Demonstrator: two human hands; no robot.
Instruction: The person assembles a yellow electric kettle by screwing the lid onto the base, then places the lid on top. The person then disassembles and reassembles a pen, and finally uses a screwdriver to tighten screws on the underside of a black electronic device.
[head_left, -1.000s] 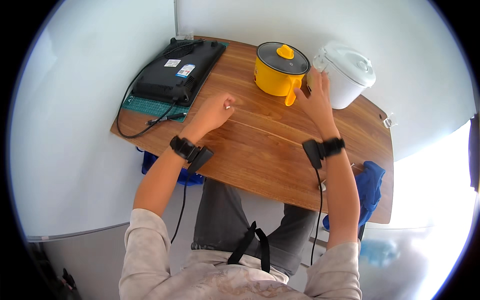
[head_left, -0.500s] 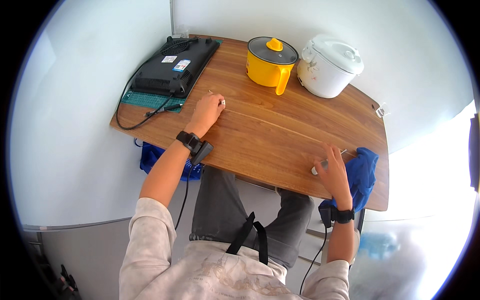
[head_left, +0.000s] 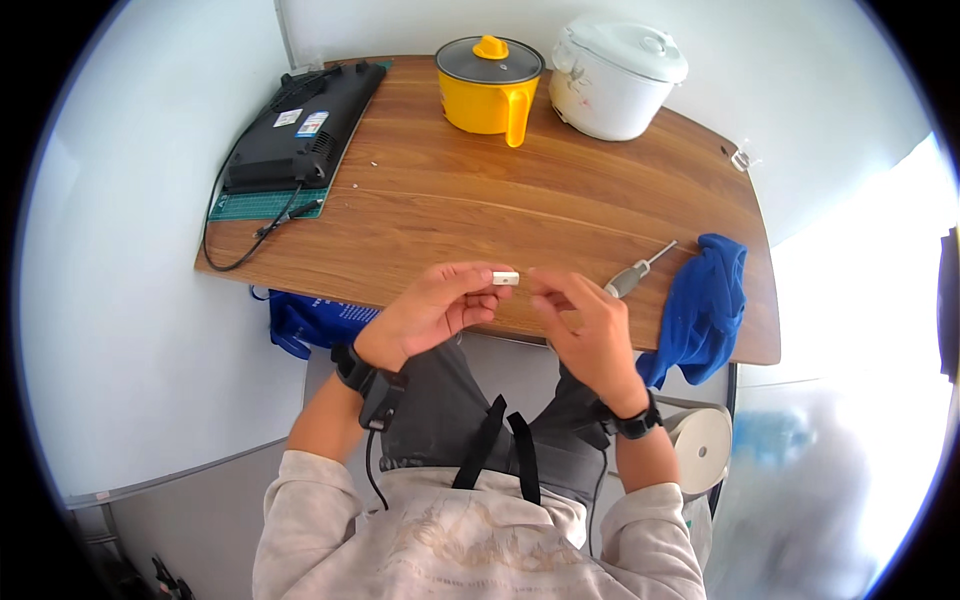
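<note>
Between left hand's [head_left: 430, 312] thumb and fingers: small white block [head_left: 506, 279], clamped, right end sticking out, over the table's [head_left: 450, 215] near part. Just right of it, right hand [head_left: 595, 335], fingers bent, tips near the block; cannot tell whether they meet or pinch anything. Below the grip, black wrist units [head_left: 375, 390], one per arm. Right of the grip, past right hand, screwdriver [head_left: 628, 280] lying flat, shaft pointing up-right, away from person. Farther right, blue cloth [head_left: 705, 300], crumpled, hanging over the near edge. Left of grip, lower than tabletop, blue bag [head_left: 305, 322]. Up-left of grip, two white bits [head_left: 374, 164] on the wood; beyond them, black appliance [head_left: 290, 150] on green mat [head_left: 245, 206], cord looped at its left. Far beyond grip, yellow pot [head_left: 475, 108], lid on; right of pot, white cooker [head_left: 608, 95], lid shut.
</note>
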